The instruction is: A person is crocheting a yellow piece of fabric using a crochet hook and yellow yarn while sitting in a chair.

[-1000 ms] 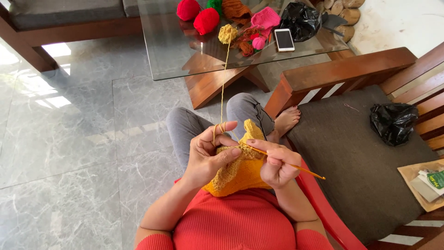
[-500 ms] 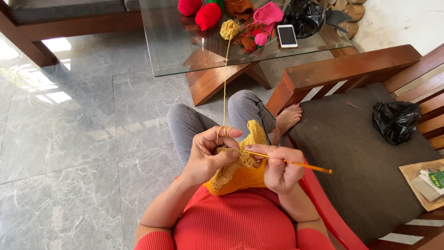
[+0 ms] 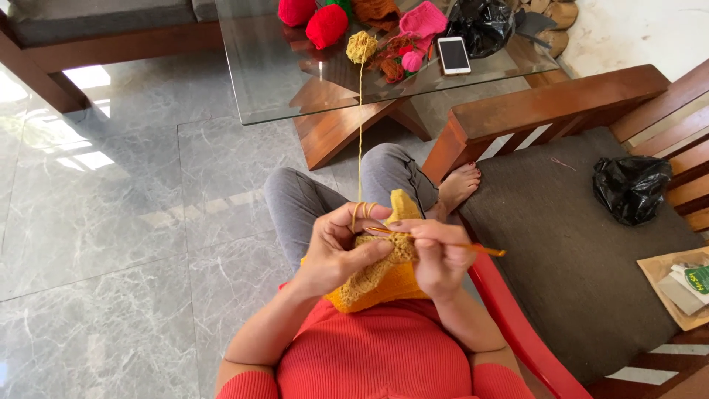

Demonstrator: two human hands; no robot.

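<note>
In the head view, just below the middle of the frame, the left hand curls around the near edge of a mustard-yellow crocheted piece, thumb pressed across its top and fingers folded behind it, so the hand is closed on the fabric. A yellow yarn strand is looped over the raised index finger of that hand and runs straight up the frame to a small yellow yarn ball that sits on the glass coffee table at upper centre. Just right of the left hand, the right hand pinches an orange crochet hook between thumb and bent fingers; the hook lies nearly level, its tip pointing left into the top of the crocheted piece and its tail sticking out to the right past the knuckles. The two hands are almost touching over the fabric, which rests against the person's red ribbed top and above grey-trousered knees. On the table beyond the yarn ball lie red yarn balls, a pink knitted item, a smartphone lying flat with a dark screen, and a black plastic bag. At right of the frame a wooden sofa with a brown cushion carries a second crumpled black bag. A bare foot rests beside the sofa's arm.
</note>
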